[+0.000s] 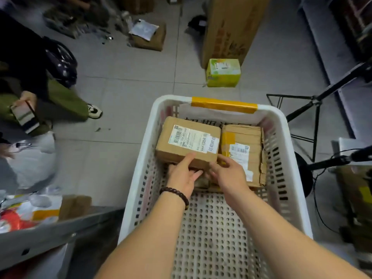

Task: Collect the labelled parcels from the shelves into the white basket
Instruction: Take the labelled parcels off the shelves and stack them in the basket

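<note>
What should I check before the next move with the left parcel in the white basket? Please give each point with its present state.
1. Left parcel is inside the white basket: ok, at the far end.
2. Its label faces up: ok.
3. Left hand holds the near edge: ok, thumb on top.
4. Right hand has a grip: cannot tell; its fingers curl by the near right corner.
5. Left parcel lies flat: cannot tell; the hands hide what is under its near edge.
6. Right parcel is beside it, label up: ok.
</note>
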